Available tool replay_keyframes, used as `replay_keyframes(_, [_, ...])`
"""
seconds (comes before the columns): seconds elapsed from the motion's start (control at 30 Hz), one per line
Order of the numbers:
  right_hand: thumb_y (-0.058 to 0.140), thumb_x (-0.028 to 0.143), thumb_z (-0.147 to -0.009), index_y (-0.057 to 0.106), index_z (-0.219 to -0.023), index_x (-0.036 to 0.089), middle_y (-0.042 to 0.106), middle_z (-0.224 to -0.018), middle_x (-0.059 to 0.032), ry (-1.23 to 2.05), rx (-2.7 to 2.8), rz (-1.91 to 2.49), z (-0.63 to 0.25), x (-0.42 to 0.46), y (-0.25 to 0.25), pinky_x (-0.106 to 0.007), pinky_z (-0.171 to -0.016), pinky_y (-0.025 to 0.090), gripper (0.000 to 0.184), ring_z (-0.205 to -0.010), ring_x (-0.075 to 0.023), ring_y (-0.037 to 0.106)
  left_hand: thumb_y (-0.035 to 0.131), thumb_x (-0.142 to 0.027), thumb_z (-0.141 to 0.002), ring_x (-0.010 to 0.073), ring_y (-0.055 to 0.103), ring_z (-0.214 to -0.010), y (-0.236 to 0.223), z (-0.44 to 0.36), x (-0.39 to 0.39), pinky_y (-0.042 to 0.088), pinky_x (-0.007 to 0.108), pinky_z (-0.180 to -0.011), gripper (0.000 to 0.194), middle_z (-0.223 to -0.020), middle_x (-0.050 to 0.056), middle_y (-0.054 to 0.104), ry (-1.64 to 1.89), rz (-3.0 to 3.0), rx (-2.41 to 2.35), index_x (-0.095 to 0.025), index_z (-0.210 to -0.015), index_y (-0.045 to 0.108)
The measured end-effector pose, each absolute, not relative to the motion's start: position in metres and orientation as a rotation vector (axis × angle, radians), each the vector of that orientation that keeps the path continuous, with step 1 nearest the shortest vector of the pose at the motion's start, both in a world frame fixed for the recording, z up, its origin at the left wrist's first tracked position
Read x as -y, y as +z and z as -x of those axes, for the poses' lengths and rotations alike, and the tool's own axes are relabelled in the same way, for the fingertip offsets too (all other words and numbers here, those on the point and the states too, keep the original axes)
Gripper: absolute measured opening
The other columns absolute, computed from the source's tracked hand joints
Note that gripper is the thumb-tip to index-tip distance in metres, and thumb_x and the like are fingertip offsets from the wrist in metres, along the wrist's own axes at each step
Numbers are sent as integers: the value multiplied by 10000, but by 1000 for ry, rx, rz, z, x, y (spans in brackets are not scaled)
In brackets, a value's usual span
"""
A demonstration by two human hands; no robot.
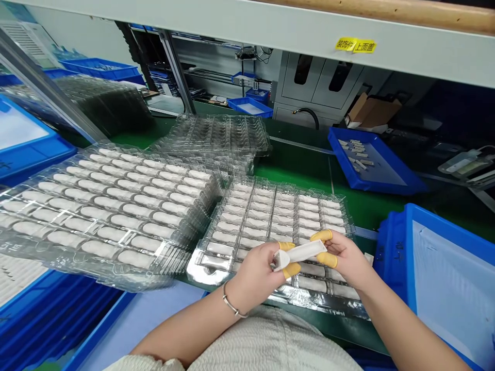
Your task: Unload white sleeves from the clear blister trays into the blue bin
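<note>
A long white plastic part (303, 252) with one rounded end is held level between both hands. My left hand (263, 265) grips its rounded end, and my right hand (344, 255) pinches the squarer end. Yellow finger covers show on the thumbs and fingertips. Below the hands lies a clear plastic tray (216, 263) with rows of similar white parts in its pockets; the hands hide some of its near rows. To the left rises a tall stack of clear trays (185, 247), the top one filled with white parts.
More clear trays (228, 134) are stacked behind on the green bench (294, 162). A blue bin (379, 159) with small parts stands back right, and stacked blue bins (448, 278) stand near right. A white shelf beam (270, 26) crosses overhead. Blue trays (58, 314) sit lower left.
</note>
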State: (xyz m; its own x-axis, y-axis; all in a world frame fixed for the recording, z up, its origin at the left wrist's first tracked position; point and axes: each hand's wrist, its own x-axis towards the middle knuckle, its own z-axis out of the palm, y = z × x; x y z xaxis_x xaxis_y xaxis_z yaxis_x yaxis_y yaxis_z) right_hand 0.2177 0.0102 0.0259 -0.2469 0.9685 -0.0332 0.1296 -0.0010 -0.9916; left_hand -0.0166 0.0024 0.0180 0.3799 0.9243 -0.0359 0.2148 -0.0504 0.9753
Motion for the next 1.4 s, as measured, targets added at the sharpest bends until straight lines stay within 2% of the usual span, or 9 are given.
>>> replay_keyframes(0.2, [791,435,-767,665,-800,220,602,-745,10,1540,1197,1161,-209,-10,25,-250,-675,466,251,-697,-131,546,679,-346,-765,121,533,-608,18,11,-4,384,232,-556,203,-638,-35,586,623,-1402,-986,-174,-702,593])
replay_keyframes(0.47, [834,492,-690,690,-746,187,578,-669,11,1609,938,1223,-199,-13,32,-239,-609,445,342,-615,-104,503,653,-393,-765,129,579,-603,9,4,-9,472,270,-592,253,-800,28,663,598,-1083,-837,-157,-845,605])
replay_keyframes(0.63, [837,546,-646,703,-892,200,675,-842,-36,1425,886,1353,-174,-8,21,-281,-677,492,446,-790,-178,606,599,-325,-813,199,600,-710,1,7,-15,461,309,-647,150,-730,29,620,663,-1726,-1250,-179,-780,590])
replay_keyframes(0.77, [834,551,-619,658,-865,190,709,-834,-52,1331,1012,1389,-150,-8,6,-329,-724,520,471,-810,-222,649,571,-187,-791,254,631,-789,-6,13,-20,485,360,-710,67,-831,87,665,562,-2251,-1380,-168,-845,607])
replay_keyframes(0.87, [704,535,-764,640,-899,181,732,-867,-72,1142,1336,1508,-150,-29,4,-333,-730,530,384,-820,-231,675,551,-142,-785,265,648,-804,-11,20,-25,504,364,-707,152,-873,97,682,507,-2297,-1418,-165,-919,616])
replay_keyframes(0.97, [510,415,-913,631,-1011,171,734,-968,-76,651,1918,1763,-163,-75,17,-287,-718,518,289,-840,-196,682,541,-127,-801,251,667,-892,-15,27,-29,521,353,-779,285,-975,84,708,584,-2150,-1404,-180,-1071,614])
replay_keyframes(1.07, [532,330,-900,638,-1016,170,710,-1036,-99,352,2133,1894,-176,-134,33,-306,-752,486,225,-910,-227,661,540,-134,-810,245,670,-960,-17,31,-31,523,353,-834,334,-1045,76,715,624,-2017,-1365,-195,-1128,617])
replay_keyframes(1.27, [616,174,-843,674,-859,127,687,-935,-144,11,2576,2030,-165,-200,32,-334,-760,457,77,-916,-268,644,587,-158,-776,230,672,-970,-22,29,-27,524,331,-853,333,-1061,59,725,624,-1865,-1167,-215,-1095,666])
replay_keyframes(1.4, [625,234,-907,666,-956,118,670,-1017,-99,-137,2767,2133,-152,-206,21,-376,-841,495,132,-967,-222,632,597,-171,-768,229,673,-956,-24,31,-26,519,326,-861,328,-1056,67,733,617,-1772,-1107,-207,-1080,691])
